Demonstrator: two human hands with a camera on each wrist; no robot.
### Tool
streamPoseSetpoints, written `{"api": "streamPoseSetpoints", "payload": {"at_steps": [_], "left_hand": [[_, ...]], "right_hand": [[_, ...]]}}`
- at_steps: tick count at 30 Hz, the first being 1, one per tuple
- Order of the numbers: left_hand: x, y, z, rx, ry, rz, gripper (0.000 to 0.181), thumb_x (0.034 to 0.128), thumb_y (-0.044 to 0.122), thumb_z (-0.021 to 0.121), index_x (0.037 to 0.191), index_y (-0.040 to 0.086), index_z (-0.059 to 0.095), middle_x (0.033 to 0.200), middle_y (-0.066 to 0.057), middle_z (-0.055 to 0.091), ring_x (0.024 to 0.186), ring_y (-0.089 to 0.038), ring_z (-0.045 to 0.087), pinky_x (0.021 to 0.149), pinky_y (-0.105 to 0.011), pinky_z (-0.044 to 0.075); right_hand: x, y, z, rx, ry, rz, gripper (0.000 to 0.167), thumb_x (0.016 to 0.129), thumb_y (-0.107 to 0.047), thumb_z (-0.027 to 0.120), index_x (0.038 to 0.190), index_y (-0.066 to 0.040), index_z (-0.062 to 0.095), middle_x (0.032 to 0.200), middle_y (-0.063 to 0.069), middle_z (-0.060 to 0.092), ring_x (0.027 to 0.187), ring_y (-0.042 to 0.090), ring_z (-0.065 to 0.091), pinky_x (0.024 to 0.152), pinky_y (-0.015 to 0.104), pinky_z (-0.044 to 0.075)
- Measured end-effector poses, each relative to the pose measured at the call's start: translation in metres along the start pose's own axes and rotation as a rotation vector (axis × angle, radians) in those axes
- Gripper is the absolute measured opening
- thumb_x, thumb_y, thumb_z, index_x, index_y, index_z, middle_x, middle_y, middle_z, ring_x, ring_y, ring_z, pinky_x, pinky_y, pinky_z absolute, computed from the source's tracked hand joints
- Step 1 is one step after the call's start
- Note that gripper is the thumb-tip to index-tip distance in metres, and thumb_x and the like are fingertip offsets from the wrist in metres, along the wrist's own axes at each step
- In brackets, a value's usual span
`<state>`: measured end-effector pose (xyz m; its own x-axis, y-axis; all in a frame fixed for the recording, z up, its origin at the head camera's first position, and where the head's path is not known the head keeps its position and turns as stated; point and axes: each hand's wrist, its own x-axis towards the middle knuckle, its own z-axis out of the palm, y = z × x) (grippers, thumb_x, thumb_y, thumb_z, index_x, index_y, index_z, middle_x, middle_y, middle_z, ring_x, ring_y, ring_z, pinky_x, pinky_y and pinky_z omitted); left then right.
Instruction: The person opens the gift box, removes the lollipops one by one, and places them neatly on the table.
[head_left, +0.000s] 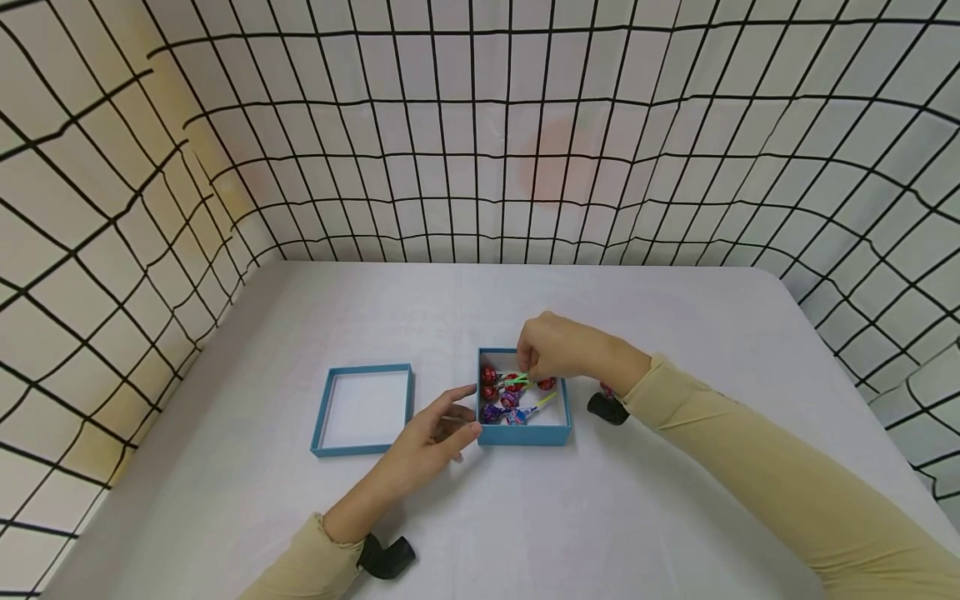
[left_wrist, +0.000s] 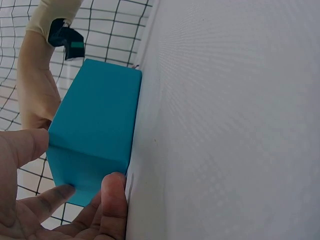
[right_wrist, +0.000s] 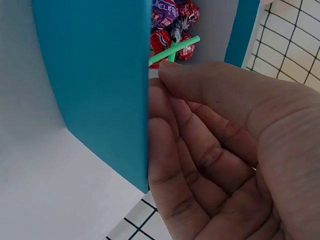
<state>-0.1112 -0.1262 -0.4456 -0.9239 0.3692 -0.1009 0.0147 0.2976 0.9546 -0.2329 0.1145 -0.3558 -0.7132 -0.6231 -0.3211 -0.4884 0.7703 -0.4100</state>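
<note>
A blue box (head_left: 525, 435) on the table holds several wrapped lollipops (head_left: 510, 398), red, purple and blue, some with green or yellow sticks. My left hand (head_left: 423, 446) rests at its near left corner, fingers extended and apart. In the left wrist view, the thumb and fingertips touch the box (left_wrist: 97, 112). My right hand (head_left: 558, 346) reaches over the right rear rim. Seen from the right wrist, its thumb and forefinger pinch at a green lollipop stick (right_wrist: 182, 47); the box wall partly hides the fingertips. Its other fingers curl against the outer wall.
A shallow blue-rimmed lid (head_left: 362, 410) lies left of the box, its white inside facing up. Right of the box, partly hidden by the right forearm, is a red wrapped candy (head_left: 606, 389). Black grid netting (head_left: 472, 150) stands behind and beside the white table (head_left: 645, 517).
</note>
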Motion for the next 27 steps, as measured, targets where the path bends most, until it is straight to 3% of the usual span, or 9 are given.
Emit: {"api": "streamPoseSetpoints", "payload": {"at_steps": [10,27], "left_hand": [[-0.0003,-0.0004,-0.0003,0.004,0.004,0.003,0.058,0.1094,0.026,0.065,0.162,0.013,0.045,0.138,-0.022,0.064,0.111,-0.028,0.07,0.079,-0.029,0.061],[0.0004,-0.0017,-0.0008,0.006,0.002,0.006,0.058,0.1095,0.026,0.065,0.163,0.013,0.045,0.138,-0.022,0.064,0.112,-0.028,0.07,0.079,-0.029,0.061]], "right_hand": [[-0.0003,-0.0039,0.0059,-0.077,0.023,-0.004,0.007,0.093,-0.004,0.08,0.087,-0.007,0.08,0.085,0.003,0.078,0.072,0.012,0.067,0.069,0.026,0.058],[-0.0033,0.0055,0.0071,0.036,0.098,-0.06,0.012,0.094,-0.003,0.077,0.083,-0.008,0.08,0.077,0.001,0.077,0.067,0.01,0.064,0.065,0.023,0.054]]}}
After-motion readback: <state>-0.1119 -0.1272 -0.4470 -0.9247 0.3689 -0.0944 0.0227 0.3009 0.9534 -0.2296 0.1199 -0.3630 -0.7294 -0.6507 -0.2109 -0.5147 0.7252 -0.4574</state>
